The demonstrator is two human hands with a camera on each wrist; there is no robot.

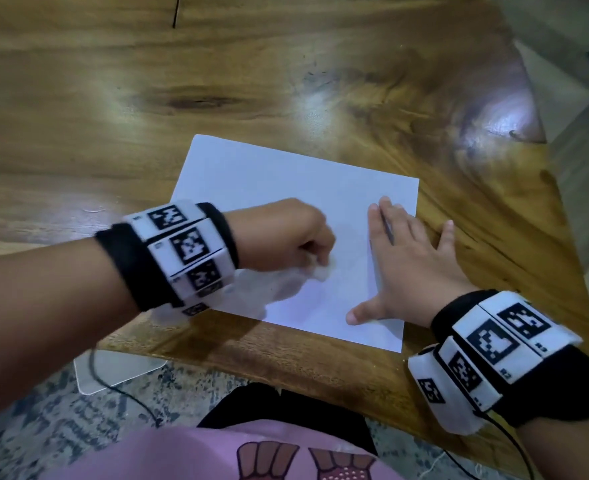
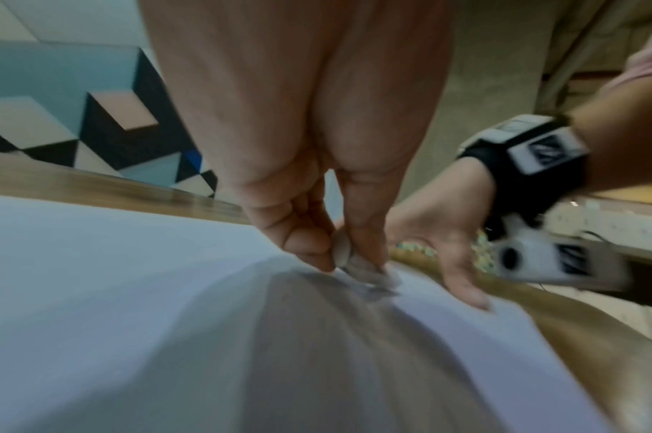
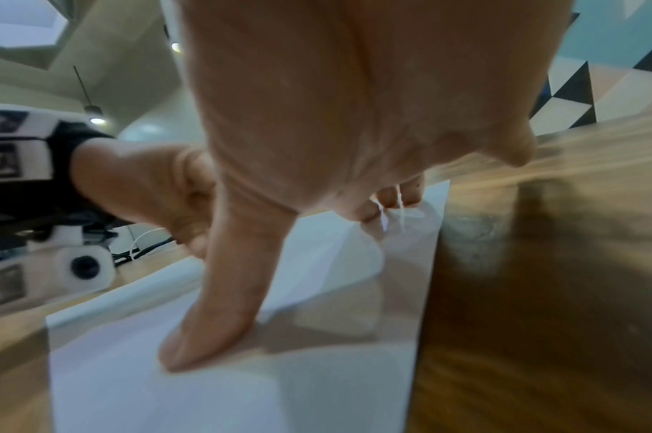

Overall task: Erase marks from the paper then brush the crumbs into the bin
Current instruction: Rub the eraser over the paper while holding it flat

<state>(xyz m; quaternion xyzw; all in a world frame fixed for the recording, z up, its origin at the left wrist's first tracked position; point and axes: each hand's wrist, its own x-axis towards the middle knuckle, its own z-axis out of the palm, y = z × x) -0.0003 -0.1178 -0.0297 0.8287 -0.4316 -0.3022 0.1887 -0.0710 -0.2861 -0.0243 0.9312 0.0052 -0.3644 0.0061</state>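
Observation:
A white sheet of paper (image 1: 279, 188) lies on the wooden table (image 1: 147, 98) near its front right corner. My left hand (image 1: 286, 237) pinches a small whitish eraser (image 1: 322, 271) and presses it on the middle of the paper; the eraser (image 2: 354, 263) shows between thumb and fingers in the left wrist view, blurred. My right hand (image 1: 410, 265) lies flat with spread fingers on the paper's right side, its thumb (image 3: 213, 307) pressing the sheet (image 3: 317, 395). A thin pencil-like stick (image 1: 387, 226) seems to lie between two right fingers. No bin is in view.
The table's front edge (image 1: 286, 368) runs just below the paper and its right edge is close to my right hand. Below the table are a patterned rug (image 1: 44, 427), a clear plastic sheet (image 1: 113, 372) and a black cable.

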